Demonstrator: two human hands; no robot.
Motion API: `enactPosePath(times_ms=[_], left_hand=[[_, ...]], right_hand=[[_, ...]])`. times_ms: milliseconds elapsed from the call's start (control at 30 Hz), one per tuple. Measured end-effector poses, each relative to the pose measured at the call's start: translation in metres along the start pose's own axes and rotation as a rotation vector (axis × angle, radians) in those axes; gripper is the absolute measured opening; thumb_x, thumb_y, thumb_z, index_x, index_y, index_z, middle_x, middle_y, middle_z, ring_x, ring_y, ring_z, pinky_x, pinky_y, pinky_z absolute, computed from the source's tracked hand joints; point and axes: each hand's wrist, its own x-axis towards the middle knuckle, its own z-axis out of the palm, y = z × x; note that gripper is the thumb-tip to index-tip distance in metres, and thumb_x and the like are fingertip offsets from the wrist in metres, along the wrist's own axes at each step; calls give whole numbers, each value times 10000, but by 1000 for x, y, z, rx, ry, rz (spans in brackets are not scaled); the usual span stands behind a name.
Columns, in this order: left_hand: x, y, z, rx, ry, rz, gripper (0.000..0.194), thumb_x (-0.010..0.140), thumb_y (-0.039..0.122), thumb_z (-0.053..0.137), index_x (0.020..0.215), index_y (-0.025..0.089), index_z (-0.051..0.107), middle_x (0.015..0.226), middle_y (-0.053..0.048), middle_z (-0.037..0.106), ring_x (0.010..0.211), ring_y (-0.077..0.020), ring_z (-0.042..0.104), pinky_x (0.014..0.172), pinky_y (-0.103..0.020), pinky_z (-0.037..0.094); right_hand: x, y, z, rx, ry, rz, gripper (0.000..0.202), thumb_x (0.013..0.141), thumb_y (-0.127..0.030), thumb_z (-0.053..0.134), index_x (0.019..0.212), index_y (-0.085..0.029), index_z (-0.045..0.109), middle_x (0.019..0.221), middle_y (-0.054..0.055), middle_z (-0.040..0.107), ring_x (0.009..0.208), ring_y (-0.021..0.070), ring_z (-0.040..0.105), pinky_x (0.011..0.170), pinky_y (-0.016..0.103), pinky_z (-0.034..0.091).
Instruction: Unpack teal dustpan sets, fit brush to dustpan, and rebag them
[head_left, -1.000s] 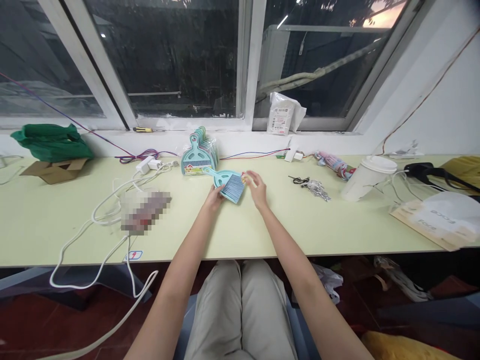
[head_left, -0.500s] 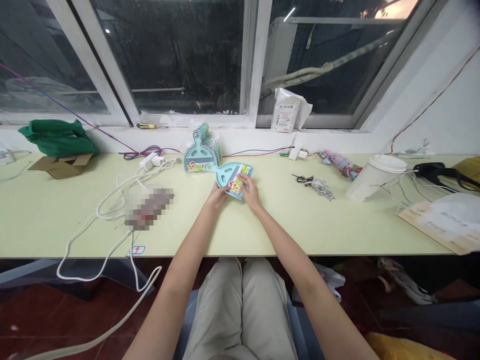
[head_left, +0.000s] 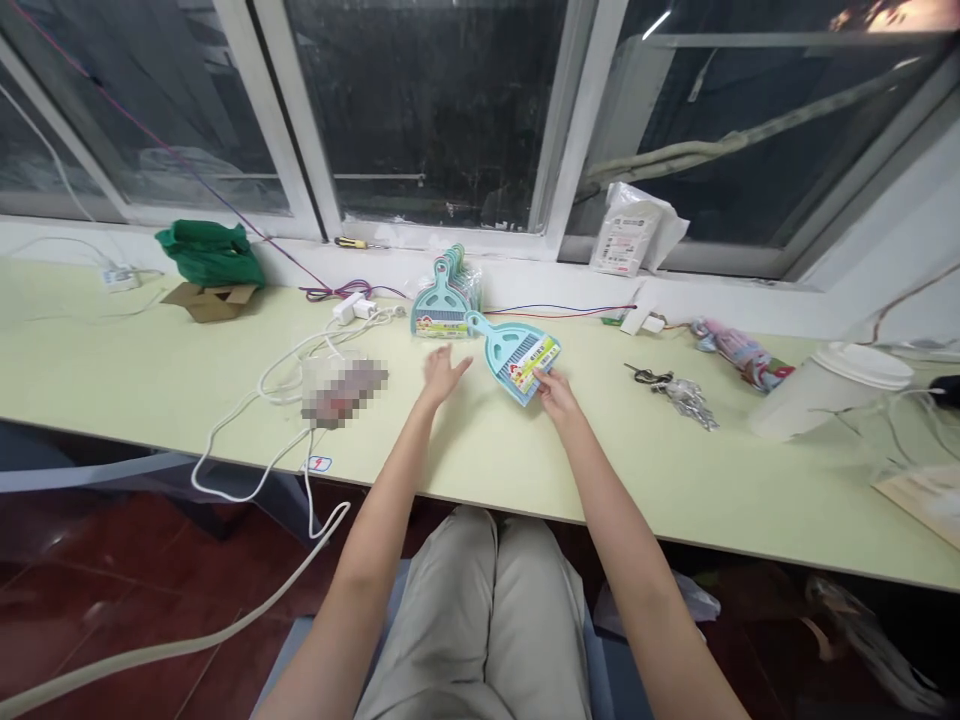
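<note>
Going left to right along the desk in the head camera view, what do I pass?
Green bag → white cable → left hand → teal dustpan → right hand → keys → white lidded cup.

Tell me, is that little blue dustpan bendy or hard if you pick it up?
Probably hard: the dustpan keeps its flat scoop shape with only the right hand holding one corner. It looks thin and plastic, so likely light. Its paper label might feel smooth, maybe a bit slippery. The left hand is open beside it, not touching.
</note>
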Motion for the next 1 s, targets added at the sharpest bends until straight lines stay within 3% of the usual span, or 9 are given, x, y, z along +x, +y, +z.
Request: enactPosePath(times_ms=[100,200,367,500,633,700,767,933,1000], left_hand=[[-7,-4,-60,488,238,126,631,664,331,762,1223,132,545,1424,-235,418,1435,-434,86,1084,-660,128],[-14,-8,-111,813,234,93,340,743,263,641,1050,117,633,1183,-235,602,1373,-441,261,1068,-695,48],[-14,2,-148,1164,238,53,238,786,155,467,842,116,695,919,-213,676,1144,-382,523,1082,-619,142],[-14,25,-130,1031,278,310,253,845,175,453,874,211,701,985,-114,714,1090,-300,573,1101,-560,192],[-29,46,-75,593,8,683,195,882,241,504,837,237,694,1035,-53,727,1035,-208,620,1080,-465,312],[-32,48,-51,482,-145,770,194,864,210,524,775,242,694,1011,-32,734,1049,-192,620,1093,-456,308],[-27,42,-38,496,-221,762,258,827,120,496,739,255,698,956,-5,739,1074,-181,610,1142,-479,228],[9,9,-37,755,-35,531,459,723,13,405,888,276,743,996,-32,721,1217,-220,518,1168,-581,-7],[12,3,-35,846,-59,462,433,742,48,435,951,278,738,1111,-42,696,1263,-252,473,1151,-617,-13]], right_hand=[[1,0,-2,71,16,-33,193,709,-152,705,881,-201,632,869,11,747,791,172,720,816,338,597],[0,1,-2,118,14,-36,194,717,-122,694,885,-202,639,876,4,747,786,156,717,796,307,602],[-2,1,-3,183,68,25,221,702,-48,687,872,-182,639,836,6,749,732,143,713,734,269,610],[1,-4,-8,257,155,12,231,721,-12,652,874,-183,634,825,0,747,731,126,711,745,257,607],[7,-13,-22,316,283,-34,229,737,-12,649,878,-190,624,861,-3,743,764,110,712,759,242,603],[9,-16,-31,345,352,-63,226,753,-15,635,893,-192,620,894,1,742,779,100,711,770,233,600],[10,-19,-40,366,421,-85,221,769,-15,617,905,-188,614,929,10,740,795,93,711,786,228,597],[13,-19,-53,315,491,-102,223,764,-43,638,928,-191,607,1000,22,733,862,114,715,824,265,599],[13,-19,-53,313,495,-91,236,769,-33,622,940,-195,603,1008,18,733,874,112,714,836,271,595]])
